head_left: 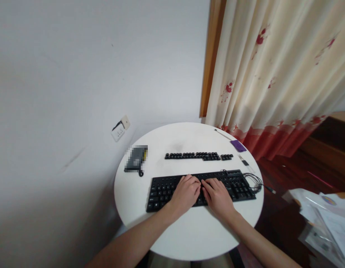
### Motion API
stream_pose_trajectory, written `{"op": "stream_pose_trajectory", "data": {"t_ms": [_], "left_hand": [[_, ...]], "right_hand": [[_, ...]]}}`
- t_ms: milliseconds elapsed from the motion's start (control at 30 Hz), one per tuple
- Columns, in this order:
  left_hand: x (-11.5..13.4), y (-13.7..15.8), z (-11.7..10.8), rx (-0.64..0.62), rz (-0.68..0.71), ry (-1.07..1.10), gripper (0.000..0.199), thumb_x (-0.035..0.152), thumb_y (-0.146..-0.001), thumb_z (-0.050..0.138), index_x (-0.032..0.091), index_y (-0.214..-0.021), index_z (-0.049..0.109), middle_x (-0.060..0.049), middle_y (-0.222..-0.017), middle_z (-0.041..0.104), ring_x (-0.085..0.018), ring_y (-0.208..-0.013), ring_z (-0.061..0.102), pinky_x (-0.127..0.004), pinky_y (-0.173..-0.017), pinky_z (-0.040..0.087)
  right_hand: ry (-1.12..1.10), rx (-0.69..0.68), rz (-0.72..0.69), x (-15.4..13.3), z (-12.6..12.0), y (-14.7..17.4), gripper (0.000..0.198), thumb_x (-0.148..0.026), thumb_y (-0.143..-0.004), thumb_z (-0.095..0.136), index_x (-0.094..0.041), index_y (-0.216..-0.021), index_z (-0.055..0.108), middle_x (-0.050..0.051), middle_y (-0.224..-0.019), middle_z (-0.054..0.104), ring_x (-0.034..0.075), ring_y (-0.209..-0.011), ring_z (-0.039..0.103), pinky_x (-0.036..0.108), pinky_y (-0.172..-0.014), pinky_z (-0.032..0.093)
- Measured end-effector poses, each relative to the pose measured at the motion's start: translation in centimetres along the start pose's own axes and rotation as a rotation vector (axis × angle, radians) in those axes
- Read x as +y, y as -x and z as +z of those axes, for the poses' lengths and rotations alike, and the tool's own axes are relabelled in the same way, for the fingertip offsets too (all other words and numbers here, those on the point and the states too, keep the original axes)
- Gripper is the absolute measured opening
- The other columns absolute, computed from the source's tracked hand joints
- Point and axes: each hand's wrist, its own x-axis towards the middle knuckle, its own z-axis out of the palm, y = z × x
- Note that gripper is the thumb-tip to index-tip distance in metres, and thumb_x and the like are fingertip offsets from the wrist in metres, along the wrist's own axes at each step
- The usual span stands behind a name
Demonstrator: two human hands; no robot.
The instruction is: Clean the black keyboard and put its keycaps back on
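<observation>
A black keyboard [163, 193] lies on the white round table, its upper rows looking bare of caps. My left hand [186, 188] rests on the middle of it with bent fingers held together. From the other side my right hand [217, 193] meets it, thumb and fingertips drawn in close to the left fingertips. Both hands are closed at one spot on the keys; whatever lies between the fingertips is too small to make out. Behind the keyboard, loose black keycaps [191, 155] are lined up in rows, with a smaller group [227, 156] at their right end.
On the table's [189, 238] left lies a blurred dark item [136, 158]. A brush [244, 160], a purple cloth [238, 146] and a thin stick [223, 134] lie at the right. The keyboard cable [256, 182] hangs over the right edge. Plastic bags [325, 219] are beside the table.
</observation>
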Motion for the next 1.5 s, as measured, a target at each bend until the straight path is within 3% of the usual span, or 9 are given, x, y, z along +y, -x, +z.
{"op": "stream_pose_trajectory", "data": {"t_ms": [367,900,1233,1400,1500], "left_hand": [[0.9,0.1,-1.0,-0.094,-0.020,-0.046,0.020,0.019,-0.097,0.051,0.016,-0.100,0.071,-0.007,-0.103,0.068,-0.022,-0.103,0.056,-0.039,-0.092,0.047],[0.4,0.0,-0.5,-0.097,-0.070,0.032,0.021,0.017,-0.095,0.052,0.019,-0.096,0.073,-0.005,-0.103,0.068,-0.021,-0.102,0.058,-0.039,-0.092,0.049],[-0.1,-0.1,-0.9,-0.090,-0.070,0.055,0.025,0.016,-0.095,0.051,0.021,-0.110,0.070,-0.005,-0.111,0.069,-0.022,-0.106,0.059,-0.040,-0.092,0.049],[0.8,0.0,-2.0,-0.191,-0.032,-0.015,0.025,0.025,-0.097,0.053,0.021,-0.117,0.066,-0.006,-0.120,0.068,-0.024,-0.111,0.058,-0.044,-0.094,0.047],[1.3,0.5,-2.1,-0.240,-0.009,-0.088,0.040,0.040,-0.092,0.061,0.018,-0.125,0.061,-0.010,-0.128,0.064,-0.030,-0.118,0.055,-0.050,-0.101,0.044]], "right_hand": [[0.045,-0.040,-0.017,0.0,-0.2,-0.3,0.028,-0.022,-0.101,0.047,-0.014,-0.119,0.066,0.012,-0.105,0.065,0.024,-0.097,0.055,0.038,-0.081,0.045],[0.012,-0.075,0.021,0.0,-0.3,-0.5,0.025,-0.021,-0.099,0.050,-0.016,-0.117,0.067,0.011,-0.107,0.065,0.024,-0.098,0.054,0.038,-0.081,0.043],[-0.068,-0.060,0.053,-0.1,-1.0,-0.8,0.028,-0.019,-0.098,0.050,-0.016,-0.122,0.064,0.011,-0.107,0.066,0.025,-0.099,0.055,0.039,-0.084,0.045],[-0.110,-0.101,0.067,0.0,-1.4,-0.8,0.025,-0.018,-0.098,0.051,-0.018,-0.117,0.067,0.009,-0.105,0.065,0.024,-0.097,0.055,0.039,-0.084,0.045],[-0.103,-0.117,0.080,-0.2,-1.6,-0.8,0.025,-0.018,-0.096,0.054,-0.019,-0.118,0.066,0.009,-0.107,0.065,0.024,-0.098,0.055,0.039,-0.083,0.045]]}}
